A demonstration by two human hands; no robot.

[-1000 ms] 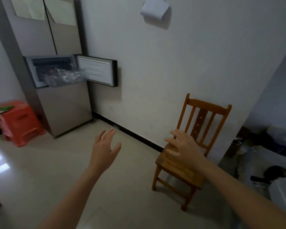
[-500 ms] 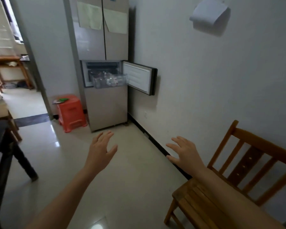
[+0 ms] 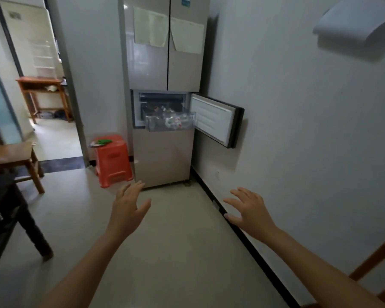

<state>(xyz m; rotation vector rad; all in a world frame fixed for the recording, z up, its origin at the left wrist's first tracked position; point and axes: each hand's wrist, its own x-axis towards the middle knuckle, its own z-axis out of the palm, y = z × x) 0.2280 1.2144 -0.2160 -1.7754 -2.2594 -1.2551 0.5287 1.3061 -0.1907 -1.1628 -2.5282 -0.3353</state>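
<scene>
– Hallway floor is leading to the fridge at the far end. Its clear drawer is jutting out and the small door is hanging open rightward, giving access to the contents.
– Hands?
– I'm seeing left hand and right hand spread wide, carrying nothing, hovering well short of the drawer. They're readying a reach, I'm judging.

The pale tiled floor carries a tall fridge standing against the wall, with an orange plastic stool just beside it on the left. A dark table stands at the left edge and a wooden chair at the right edge.
</scene>
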